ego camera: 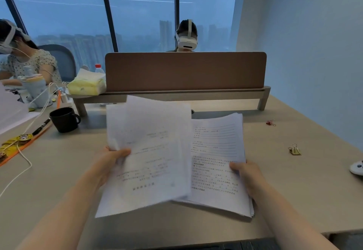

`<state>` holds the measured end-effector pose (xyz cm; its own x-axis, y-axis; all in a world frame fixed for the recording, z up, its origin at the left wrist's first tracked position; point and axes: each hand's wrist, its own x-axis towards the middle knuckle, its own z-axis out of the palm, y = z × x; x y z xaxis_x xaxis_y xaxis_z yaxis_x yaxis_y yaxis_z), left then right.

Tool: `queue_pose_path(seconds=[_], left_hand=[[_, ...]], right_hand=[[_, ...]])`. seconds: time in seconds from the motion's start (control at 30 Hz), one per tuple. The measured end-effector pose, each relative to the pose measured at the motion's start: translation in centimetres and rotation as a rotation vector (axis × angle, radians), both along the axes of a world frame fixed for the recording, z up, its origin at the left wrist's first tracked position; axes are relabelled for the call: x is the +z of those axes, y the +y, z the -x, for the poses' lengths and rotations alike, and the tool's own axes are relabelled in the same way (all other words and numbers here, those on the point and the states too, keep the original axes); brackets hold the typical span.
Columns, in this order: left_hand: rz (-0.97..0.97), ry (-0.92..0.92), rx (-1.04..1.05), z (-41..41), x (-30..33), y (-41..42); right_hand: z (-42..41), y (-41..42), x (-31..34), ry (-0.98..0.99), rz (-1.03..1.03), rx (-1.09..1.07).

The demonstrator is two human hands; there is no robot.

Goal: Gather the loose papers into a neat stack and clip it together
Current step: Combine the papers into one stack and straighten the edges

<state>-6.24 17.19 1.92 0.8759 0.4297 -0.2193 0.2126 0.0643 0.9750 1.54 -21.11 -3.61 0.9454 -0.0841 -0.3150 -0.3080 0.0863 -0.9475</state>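
My left hand (110,163) grips the left edge of a few printed white sheets (149,151), lifted and blurred above the beige table (59,171). They overlap the left side of a thicker paper stack (218,163) lying slightly fanned on the table. My right hand (247,175) holds that stack at its right edge, thumb on top. A gold binder clip (294,149) lies on the table to the right, apart from the papers. A small red binder clip (270,122) lies farther back on the right.
A black mug (63,119) stands at the left with a marker (41,127) and white cables beside it. A brown desk divider (185,71) crosses the back. A white controller (357,168) sits at the right edge. Two people with headsets sit behind.
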Motion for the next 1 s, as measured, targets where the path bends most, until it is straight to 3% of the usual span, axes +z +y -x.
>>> queue_pose_path(seconds=[0.4, 0.57, 0.7, 0.93, 1.0], left_hand=[[-0.191, 0.051, -0.079, -2.6, -4.0, -9.7], [-0.316, 0.081, -0.111, -3.2, -4.1, -11.5], [-0.385, 0.082, -0.113, -3.6, -3.8, -12.7], [-0.486, 0.047, -0.032, -4.3, -4.3, -12.7], [-0.617, 0.033, 0.009, -4.4, -4.4, -11.8]], right_hand=[[0.5, 0.3, 0.4, 0.003, 0.079, 0.066], [1.0, 0.0, 1.1, -0.081, 0.127, 0.147], [0.9, 0.2, 1.1, -0.036, 0.126, 0.239], [0.3, 0.1, 0.4, 0.012, 0.154, 0.204], [0.1, -0.1, 0.3, 0.021, 0.125, 0.175]])
